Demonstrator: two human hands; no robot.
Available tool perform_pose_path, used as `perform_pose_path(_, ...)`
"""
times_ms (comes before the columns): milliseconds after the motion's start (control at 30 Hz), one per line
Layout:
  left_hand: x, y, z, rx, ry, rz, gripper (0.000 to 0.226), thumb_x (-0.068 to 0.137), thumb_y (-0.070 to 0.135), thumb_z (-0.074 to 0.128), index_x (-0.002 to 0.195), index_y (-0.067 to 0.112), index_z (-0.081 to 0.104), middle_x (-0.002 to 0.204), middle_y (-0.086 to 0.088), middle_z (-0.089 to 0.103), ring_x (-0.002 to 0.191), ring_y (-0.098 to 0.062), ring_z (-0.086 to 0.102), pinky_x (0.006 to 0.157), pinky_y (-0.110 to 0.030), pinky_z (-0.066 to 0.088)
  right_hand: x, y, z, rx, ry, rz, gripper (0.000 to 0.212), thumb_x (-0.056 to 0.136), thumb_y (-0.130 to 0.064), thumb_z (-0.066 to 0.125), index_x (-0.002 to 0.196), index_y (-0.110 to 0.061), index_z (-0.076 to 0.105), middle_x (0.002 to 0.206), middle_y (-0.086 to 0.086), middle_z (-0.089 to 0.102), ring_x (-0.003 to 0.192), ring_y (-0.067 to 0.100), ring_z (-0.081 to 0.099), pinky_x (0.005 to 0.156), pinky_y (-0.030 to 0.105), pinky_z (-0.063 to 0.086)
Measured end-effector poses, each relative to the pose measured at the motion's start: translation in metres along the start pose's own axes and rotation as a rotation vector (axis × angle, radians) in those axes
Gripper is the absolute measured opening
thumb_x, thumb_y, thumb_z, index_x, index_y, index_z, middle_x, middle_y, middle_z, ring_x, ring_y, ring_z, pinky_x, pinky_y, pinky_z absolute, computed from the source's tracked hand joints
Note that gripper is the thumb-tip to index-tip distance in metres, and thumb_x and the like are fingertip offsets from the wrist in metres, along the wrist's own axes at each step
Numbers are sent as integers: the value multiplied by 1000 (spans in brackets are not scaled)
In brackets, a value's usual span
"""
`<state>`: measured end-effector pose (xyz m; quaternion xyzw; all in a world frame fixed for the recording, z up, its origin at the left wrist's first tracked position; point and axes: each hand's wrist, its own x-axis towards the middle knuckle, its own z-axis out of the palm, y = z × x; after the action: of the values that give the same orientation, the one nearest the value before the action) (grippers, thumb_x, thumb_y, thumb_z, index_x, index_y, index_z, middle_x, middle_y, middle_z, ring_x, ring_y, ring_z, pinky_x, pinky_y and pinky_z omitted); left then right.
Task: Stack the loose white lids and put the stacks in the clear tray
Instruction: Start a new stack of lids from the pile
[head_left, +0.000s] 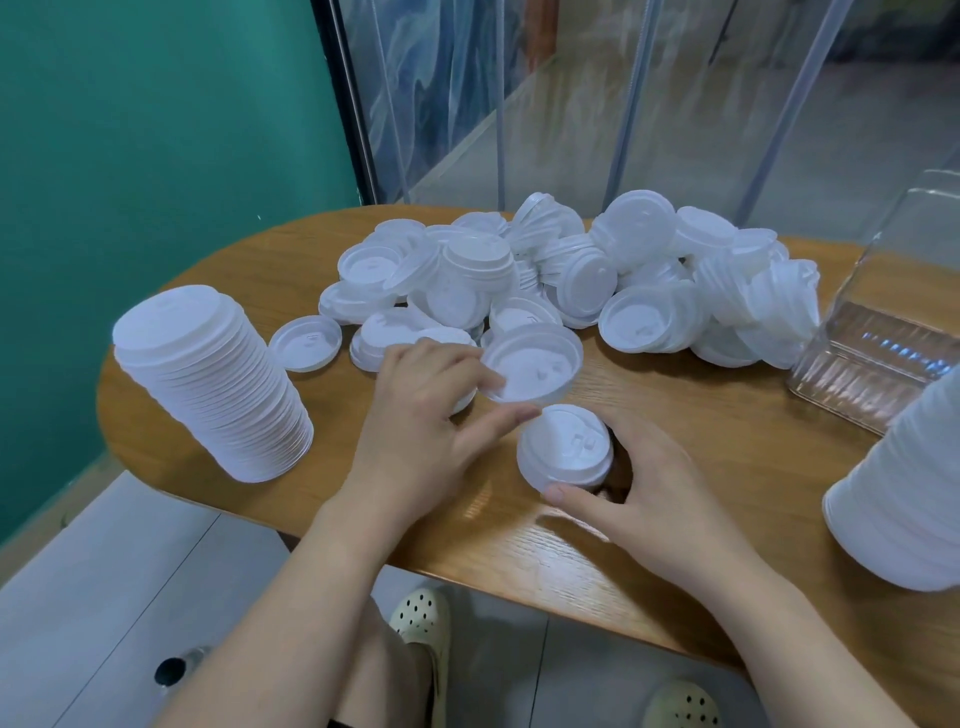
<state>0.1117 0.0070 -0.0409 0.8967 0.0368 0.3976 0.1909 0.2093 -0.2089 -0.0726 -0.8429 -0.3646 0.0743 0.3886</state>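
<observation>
Progress partial | left hand (415, 415) fingers pinching loose lid (530, 361) | right hand (654, 499) fingers gripping small stack (566, 449) | pile (571, 270) unsorted | clear tray (878, 364) unfilled

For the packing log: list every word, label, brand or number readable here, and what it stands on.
No readable text.
Lids: raised marks by the sip holes, too blurred to read.
Tray: only ribs and glare.
Stacks, left and right: blank.
</observation>
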Motion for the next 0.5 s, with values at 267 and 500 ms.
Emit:
perform_pose_path(267, -3, 20, 3, -120, -222, -33, 50, 108, 49, 31, 78, 16, 53, 72, 7, 49, 73, -14, 45, 70, -33, 37, 0, 0, 4, -12, 45, -14, 66, 71, -74, 69, 129, -46, 56, 119, -28, 61, 115, -1, 53, 97, 33, 48)
perform_pose_path(500, -8, 24, 13, -234, -247, -144, 74, 102, 71, 13, 78, 11, 48, 67, -1, 51, 65, -21, 52, 60, -47, 41, 0, 0, 4, -23, 42, -2, 66, 70, -78, 65, 126, -44, 57, 112, -24, 61, 108, 1, 54, 93, 36, 49)
